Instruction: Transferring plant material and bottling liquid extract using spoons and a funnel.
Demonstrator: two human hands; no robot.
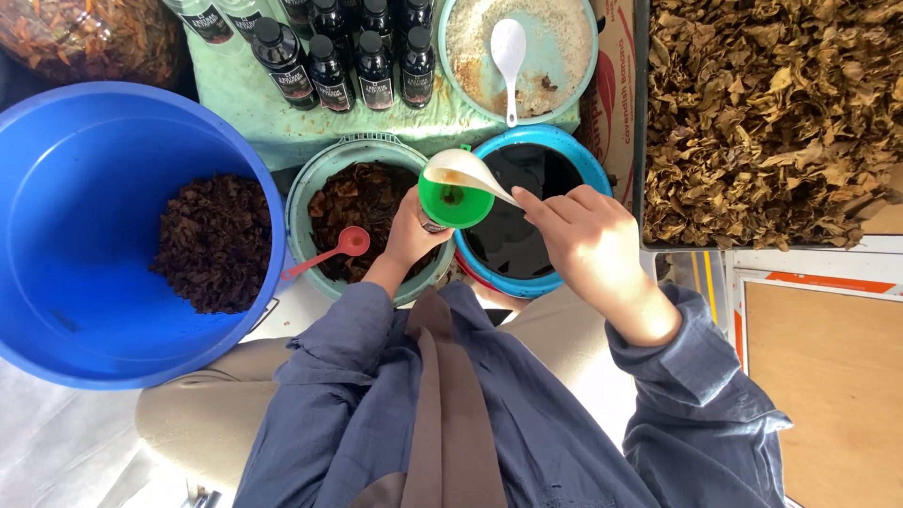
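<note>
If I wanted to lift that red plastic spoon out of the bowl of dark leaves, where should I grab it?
Probably by the free end of the red plastic spoon's long handle, coming from the left: it juts over the pale green bowl's rim, while its round scoop rests on the leaves.

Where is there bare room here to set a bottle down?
Bare green cloth lies between the bottles and the blue tub. The orange board at right is free. Around the funnel and both bowls it is crowded.

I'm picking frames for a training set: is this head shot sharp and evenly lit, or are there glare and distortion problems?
Head view: soft, even daylight with faint shadows; white ladle and green funnel sharp, no motion blur on the right hand or left hand; dark liquid in the blue-rimmed bowl reflects light; the blue tub bulges from wide-angle distortion.
</note>
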